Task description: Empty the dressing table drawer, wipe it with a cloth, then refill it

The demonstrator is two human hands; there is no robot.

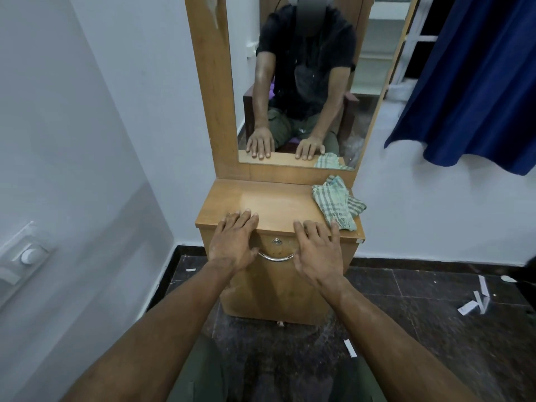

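Note:
A small wooden dressing table point(261, 204) stands against the white wall. Its drawer point(278, 250) is closed, with a curved metal handle point(275, 258) and a keyhole above it. A green-and-white checked cloth point(336, 206) lies crumpled on the right rear of the tabletop, hanging slightly over the edge. My left hand point(235, 245) rests flat on the front edge of the top, fingers spread. Flat on the front edge to the right lies my right hand point(317, 250), its little finger touching the cloth. Neither hand holds anything. The drawer's contents are hidden.
A tall mirror point(304, 82) in a wooden frame rises behind the tabletop. A dark blue curtain point(470, 82) hangs at the right. Paper scraps point(475, 300) lie on the dark tiled floor. A wall switch point(26, 256) sits at the left.

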